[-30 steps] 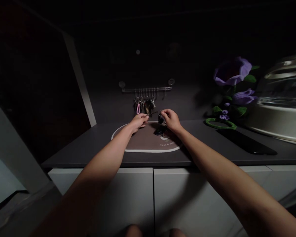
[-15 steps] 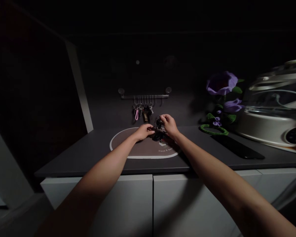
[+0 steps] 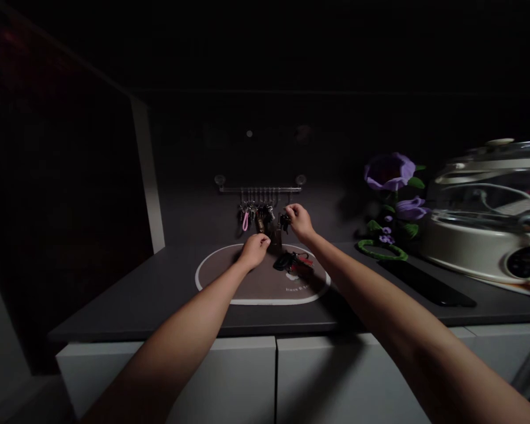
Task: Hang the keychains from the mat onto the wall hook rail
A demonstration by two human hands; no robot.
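My right hand (image 3: 301, 222) is raised in front of the back wall, thumb and fingers pinched on a small bunch of dark keys (image 3: 285, 221). Lower and to its left, my left hand (image 3: 255, 250) hovers over the mat with its fingertips pressed together; whether anything is between them I cannot make out. Under my hands, a set of keys with a black fob and red parts (image 3: 295, 262) lies on the brown oval mat (image 3: 229, 282). Behind, several key bunches (image 3: 252, 217), one with a pink loop, hang from hooks on a clear rail (image 3: 287, 189).
To the right stand purple artificial flowers (image 3: 389, 172) with a green ring base (image 3: 382, 250). A black phone-like slab (image 3: 426, 284) lies before them. A large cream appliance with a clear lid (image 3: 472, 241) fills the counter's (image 3: 128, 294) right end.
My right hand has lifted the dark keys from the mat toward the rail. My left hand has drawn apart from them. The view has tilted up slightly.
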